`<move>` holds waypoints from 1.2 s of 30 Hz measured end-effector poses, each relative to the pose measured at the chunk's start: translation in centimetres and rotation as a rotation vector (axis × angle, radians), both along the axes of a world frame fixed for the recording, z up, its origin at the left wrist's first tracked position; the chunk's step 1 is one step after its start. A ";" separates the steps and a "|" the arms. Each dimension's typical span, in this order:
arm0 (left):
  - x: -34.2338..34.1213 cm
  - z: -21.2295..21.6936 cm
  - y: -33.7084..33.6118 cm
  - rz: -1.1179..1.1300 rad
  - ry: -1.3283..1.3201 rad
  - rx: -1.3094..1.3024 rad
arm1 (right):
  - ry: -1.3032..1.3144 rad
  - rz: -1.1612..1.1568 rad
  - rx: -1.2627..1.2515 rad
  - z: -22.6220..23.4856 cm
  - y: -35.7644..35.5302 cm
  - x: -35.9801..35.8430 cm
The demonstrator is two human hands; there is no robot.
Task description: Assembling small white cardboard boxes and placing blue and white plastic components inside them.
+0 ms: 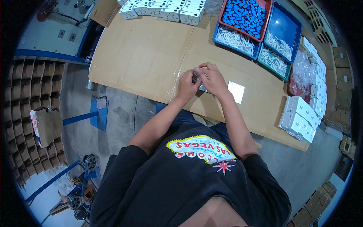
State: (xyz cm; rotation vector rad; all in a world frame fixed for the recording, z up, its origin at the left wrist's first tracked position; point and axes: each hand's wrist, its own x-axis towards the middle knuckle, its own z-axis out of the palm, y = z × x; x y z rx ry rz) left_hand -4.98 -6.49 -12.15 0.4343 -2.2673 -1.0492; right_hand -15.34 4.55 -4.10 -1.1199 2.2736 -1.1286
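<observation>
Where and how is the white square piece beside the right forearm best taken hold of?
Probably by its left and right edges, from above: the white square piece lies flat on the table, with nothing on top and no handle showing. The right forearm is near its left side. Its thickness is unclear.

1 small item (197, 72); held, mostly hidden

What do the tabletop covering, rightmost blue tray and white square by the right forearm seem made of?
Tabletop covering: likely matte cardboard, plain brown with a seam. Rightmost blue tray: probably moulded plastic, smooth with a soft sheen. White square: card or plastic, smooth, bright; cannot tell which.
</observation>
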 end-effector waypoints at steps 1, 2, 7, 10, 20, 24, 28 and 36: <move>0.0 0.0 0.0 -0.002 0.000 0.002 | 0.000 -0.002 0.002 0.2 0.0 0.0; -0.3 -0.3 0.1 -0.025 0.016 0.015 | 0.062 0.040 0.044 0.5 0.1 -0.3; -0.2 -1.1 -0.2 -0.061 0.038 0.167 | -0.051 0.094 -0.044 -1.3 -0.3 0.1; 0.4 -0.7 -0.2 0.010 -0.048 0.274 | -0.079 0.045 -0.112 -0.4 0.2 -0.5; -0.1 0.5 0.4 -0.017 -0.025 0.183 | 0.308 -0.831 -0.209 -1.4 12.6 -20.9; -0.3 0.8 0.4 0.002 -0.022 0.261 | 0.475 -1.027 -0.081 0.2 17.6 -28.6; -0.4 1.0 0.4 -0.011 -0.023 0.180 | 0.568 -1.010 0.139 0.0 19.4 -32.4; -0.1 0.6 0.5 -0.022 -0.014 0.139 | 0.393 -1.112 0.372 0.0 18.7 -33.9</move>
